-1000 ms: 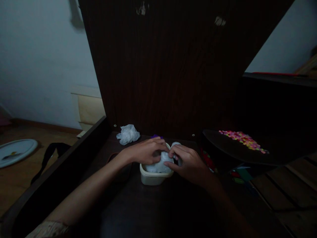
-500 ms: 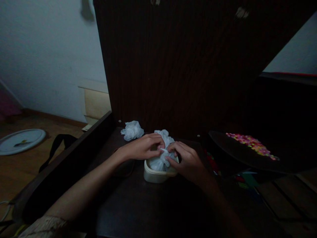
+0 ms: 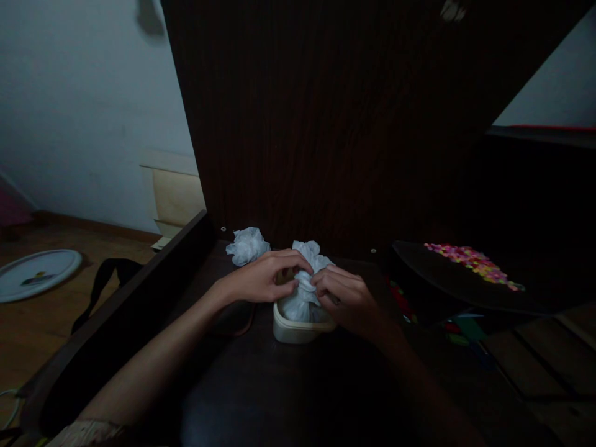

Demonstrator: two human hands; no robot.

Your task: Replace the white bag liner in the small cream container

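A cream-coloured rounded container point(image 3: 298, 333) stands on the dark table. Inside it sits a white plastic bag point(image 3: 299, 306), twisted at its neck, with crumpled ends rising behind. My left hand point(image 3: 272, 274) is at the left side of the twisted neck, thumb and fingers apart around it. On the right, my right hand point(image 3: 345, 298) pinches the bag near the twist. A second crumpled white bag point(image 3: 248, 246) lies behind my left hand, at the back of the table.
Dark panel point(image 3: 298, 136) rises behind the table point(image 3: 251, 391); a raised edge point(image 3: 139, 298) runs along the left. At right, a dark curved object point(image 3: 447, 282) bears colourful beads point(image 3: 475, 264). A flat dark item lies left of the container. A white round lid-like object point(image 3: 44, 273) is on the floor.
The bag's neck now looks more tightly twisted. My left thumb and fingers have parted a little, and my right fingers have closed in on the twist. The view has shifted slightly.
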